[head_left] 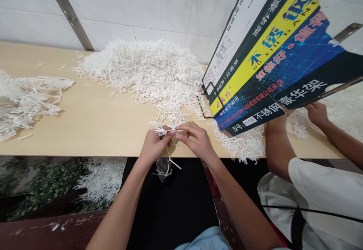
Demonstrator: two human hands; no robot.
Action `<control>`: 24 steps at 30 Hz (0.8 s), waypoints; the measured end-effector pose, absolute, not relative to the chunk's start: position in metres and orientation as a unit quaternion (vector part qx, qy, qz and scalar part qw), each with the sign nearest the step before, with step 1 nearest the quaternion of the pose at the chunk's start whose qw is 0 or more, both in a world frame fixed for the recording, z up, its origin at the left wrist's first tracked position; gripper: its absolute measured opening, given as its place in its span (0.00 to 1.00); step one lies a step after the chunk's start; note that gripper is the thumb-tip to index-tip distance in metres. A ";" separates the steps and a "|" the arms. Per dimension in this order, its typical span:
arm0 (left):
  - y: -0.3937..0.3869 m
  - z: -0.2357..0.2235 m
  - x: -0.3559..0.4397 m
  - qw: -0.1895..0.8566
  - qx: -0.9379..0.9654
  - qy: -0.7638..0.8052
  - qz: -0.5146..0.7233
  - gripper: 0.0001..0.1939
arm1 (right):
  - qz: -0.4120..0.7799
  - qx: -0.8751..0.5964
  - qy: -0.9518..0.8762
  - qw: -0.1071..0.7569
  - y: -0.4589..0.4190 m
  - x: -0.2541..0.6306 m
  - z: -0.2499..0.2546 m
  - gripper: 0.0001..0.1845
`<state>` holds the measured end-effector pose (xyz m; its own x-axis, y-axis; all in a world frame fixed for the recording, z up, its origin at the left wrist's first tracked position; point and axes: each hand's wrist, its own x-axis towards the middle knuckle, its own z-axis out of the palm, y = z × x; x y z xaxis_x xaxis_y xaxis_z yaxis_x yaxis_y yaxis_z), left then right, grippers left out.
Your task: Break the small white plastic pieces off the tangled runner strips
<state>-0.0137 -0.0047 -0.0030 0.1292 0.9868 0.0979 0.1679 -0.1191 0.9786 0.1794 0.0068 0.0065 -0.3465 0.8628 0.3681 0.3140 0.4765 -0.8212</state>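
Observation:
Near the front edge of the table, my left hand [154,142] is closed around a small bunch of thin white plastic sprigs [160,130]. A branched white stem [175,164] hangs down below the fingers, past the table edge. Facing it, my right hand [197,139] pinches a thin white sprig at the tip of thumb and forefinger, close to the left thumb. The fingers partly hide where the pieces meet. Right behind both hands lies a large heap of loose white plastic sprigs [150,68], trailing toward them.
Longer branched white pieces [28,102] lie on the table [99,129] at left. A printed cardboard panel [272,53] stands at right in a black wire stand [208,101]. Beyond it are a co-worker's hands [317,114]. Green foliage [56,182] and white sprigs are below left.

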 end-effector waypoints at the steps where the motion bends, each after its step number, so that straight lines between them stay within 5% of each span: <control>1: -0.005 -0.003 -0.014 0.454 0.602 0.482 0.446 0.20 | 0.342 -0.385 -0.753 0.409 0.009 0.179 0.005 0.11; 10: -0.008 0.002 -0.015 0.443 0.641 0.474 0.410 0.22 | 0.350 -0.418 -0.740 0.394 0.012 0.176 0.003 0.08; 16: -0.009 0.003 -0.015 0.439 0.654 0.480 0.386 0.13 | 0.406 -0.431 -0.721 0.360 0.015 0.184 -0.002 0.08; 24: -0.012 0.008 -0.017 0.409 0.701 0.485 0.327 0.16 | 0.525 -0.420 -0.564 0.479 0.023 0.190 -0.014 0.14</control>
